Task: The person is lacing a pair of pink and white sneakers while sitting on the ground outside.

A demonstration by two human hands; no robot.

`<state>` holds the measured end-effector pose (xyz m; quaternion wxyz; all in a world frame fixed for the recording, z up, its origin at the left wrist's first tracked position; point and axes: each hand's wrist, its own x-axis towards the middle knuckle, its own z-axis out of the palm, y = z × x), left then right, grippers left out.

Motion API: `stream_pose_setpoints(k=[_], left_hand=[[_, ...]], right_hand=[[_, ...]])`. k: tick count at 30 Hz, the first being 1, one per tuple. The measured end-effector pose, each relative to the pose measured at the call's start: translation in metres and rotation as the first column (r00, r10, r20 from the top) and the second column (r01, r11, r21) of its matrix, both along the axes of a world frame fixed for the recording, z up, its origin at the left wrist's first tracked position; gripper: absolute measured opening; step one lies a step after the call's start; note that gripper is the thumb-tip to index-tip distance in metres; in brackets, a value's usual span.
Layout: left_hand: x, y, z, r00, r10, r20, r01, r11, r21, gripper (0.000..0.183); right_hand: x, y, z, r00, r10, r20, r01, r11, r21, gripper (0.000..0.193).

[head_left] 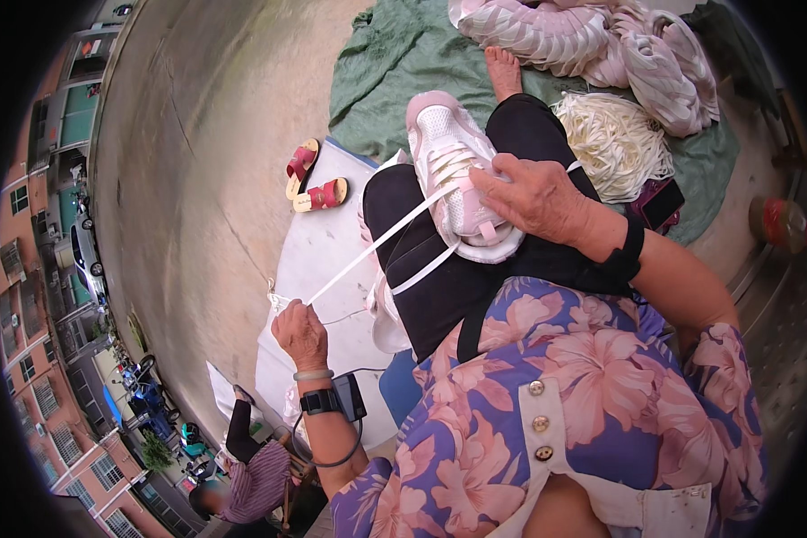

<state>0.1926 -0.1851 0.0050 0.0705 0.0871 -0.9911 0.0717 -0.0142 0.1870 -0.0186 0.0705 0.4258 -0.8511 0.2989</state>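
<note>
Currently the left hand (300,334), 8 o'clock, is pinching a flat white lace (384,239); the right hand (540,199), 2 o'clock, is touching the pink-and-white mesh sneaker (453,161), 1 o'clock, pinch unclear. Even, untwisted pulling is probably working best.

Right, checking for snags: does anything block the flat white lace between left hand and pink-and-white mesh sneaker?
Nothing visible: the lace runs straight from the left hand over black trousers to the sneaker.

No text, label, number or sign can be read anywhere.
</note>
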Motion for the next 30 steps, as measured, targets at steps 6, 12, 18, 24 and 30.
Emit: stream_pose_setpoints(k=[6, 12, 18, 24, 30], left_hand=[[-0.001, 0.000, -0.009, 0.998, 0.051, 0.023, -0.053, 0.996, 0.068, 0.009], [0.001, -0.020, 0.008, 0.995, -0.025, -0.101, 0.033, 0.997, 0.074, 0.004], [0.030, -0.066, 0.019, 0.918, 0.366, -0.155, -0.306, 0.900, 0.311, 0.014], [0.032, -0.093, 0.038, 0.834, 0.510, -0.210, -0.274, 0.714, 0.645, 0.020], [-0.036, 0.013, 0.034, 0.802, 0.400, 0.443, -0.554, 0.219, 0.803, 0.025]], right_hand=[[-0.002, 0.001, 0.001, 0.999, -0.035, 0.030, 0.038, 0.995, -0.087, 0.031], [-0.010, 0.031, 0.011, 0.993, 0.026, 0.119, -0.018, 0.998, -0.063, 0.023], [-0.039, 0.119, 0.018, 0.999, 0.040, 0.029, -0.046, 0.976, 0.213, 0.010], [-0.090, 0.253, 0.012, 0.939, -0.256, -0.229, 0.303, 0.932, 0.199, 0.013], [-0.071, 0.243, -0.023, 0.286, -0.581, 0.762, 0.766, 0.616, 0.182, 0.025]])
